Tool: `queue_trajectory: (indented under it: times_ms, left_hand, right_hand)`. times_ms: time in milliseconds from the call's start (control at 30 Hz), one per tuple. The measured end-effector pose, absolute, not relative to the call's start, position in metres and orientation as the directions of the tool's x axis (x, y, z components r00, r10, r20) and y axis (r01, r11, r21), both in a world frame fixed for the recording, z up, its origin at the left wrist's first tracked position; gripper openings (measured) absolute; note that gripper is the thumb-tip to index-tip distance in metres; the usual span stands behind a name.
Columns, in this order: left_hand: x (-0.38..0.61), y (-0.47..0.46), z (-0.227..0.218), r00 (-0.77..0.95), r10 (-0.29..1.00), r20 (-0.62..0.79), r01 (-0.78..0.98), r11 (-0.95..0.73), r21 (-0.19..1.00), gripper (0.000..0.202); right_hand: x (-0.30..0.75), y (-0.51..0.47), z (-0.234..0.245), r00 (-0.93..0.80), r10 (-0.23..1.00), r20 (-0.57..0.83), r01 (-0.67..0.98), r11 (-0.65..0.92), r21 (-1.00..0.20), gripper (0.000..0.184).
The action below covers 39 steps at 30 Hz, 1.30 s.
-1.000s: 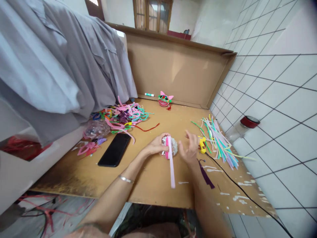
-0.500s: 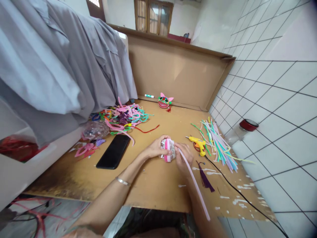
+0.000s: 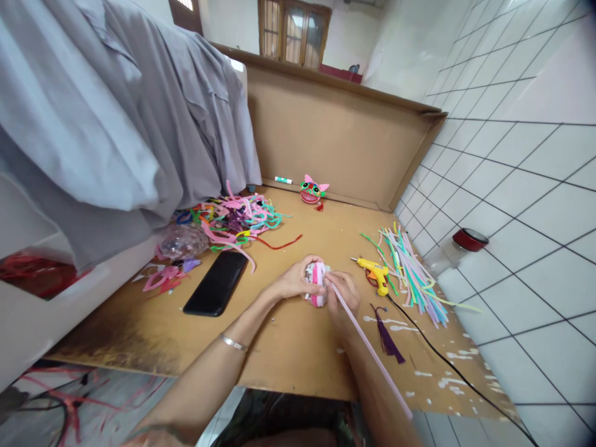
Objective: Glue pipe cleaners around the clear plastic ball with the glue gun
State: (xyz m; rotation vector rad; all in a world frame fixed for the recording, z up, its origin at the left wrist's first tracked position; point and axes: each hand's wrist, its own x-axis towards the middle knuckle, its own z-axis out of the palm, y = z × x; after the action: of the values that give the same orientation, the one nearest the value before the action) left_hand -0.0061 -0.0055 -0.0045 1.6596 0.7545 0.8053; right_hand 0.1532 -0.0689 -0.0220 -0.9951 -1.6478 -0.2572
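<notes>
R hand w/ strip now on ball

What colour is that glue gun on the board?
The glue gun is yellow, seen clearly in the head view.

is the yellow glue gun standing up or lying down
Lying down: the yellow glue gun rests on its side on the brown board, beside the loose pipe cleaners, not propped up.

Daylight is coming through a brown wooden-framed window. White square tiles are running along the right, grey draped cloth hanging left.
</notes>
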Motion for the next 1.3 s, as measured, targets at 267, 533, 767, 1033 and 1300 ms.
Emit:
queue_trajectory:
  times_ms: [267,533,767,1033,1300]
  left_hand:
    - [-0.0063,-0.0036,-0.0093,0.582,0.805,0.117,0.008,-0.149,0.989,0.077]
    - [-0.0079,-0.0037,-0.0091,0.580,0.806,0.119,0.043,-0.176,0.983,0.076]
    - [-0.0069,-0.0045,-0.0087,0.581,0.807,0.105,0.033,-0.152,0.988,0.079]
    - [-0.0067,-0.0028,-0.0099,0.593,0.798,0.110,0.040,-0.166,0.985,0.081]
    - [-0.0096,-0.0038,-0.0072,0.582,0.801,0.138,0.101,-0.239,0.966,0.084]
  right_hand:
    - [0.1547,-0.0708,-0.0218,-0.026,0.493,0.870,0.681,0.645,-0.346,0.021]
    - [0.1523,-0.0716,-0.0225,0.024,0.555,0.832,0.663,0.614,-0.429,0.019]
    - [0.1549,-0.0720,-0.0225,-0.019,0.560,0.828,0.696,0.602,-0.391,0.018]
    - [0.1550,-0.0711,-0.0242,-0.016,0.548,0.836,0.707,0.597,-0.378,0.016]
    - [0.1524,-0.0719,-0.0237,0.022,0.566,0.824,0.676,0.599,-0.429,0.016]
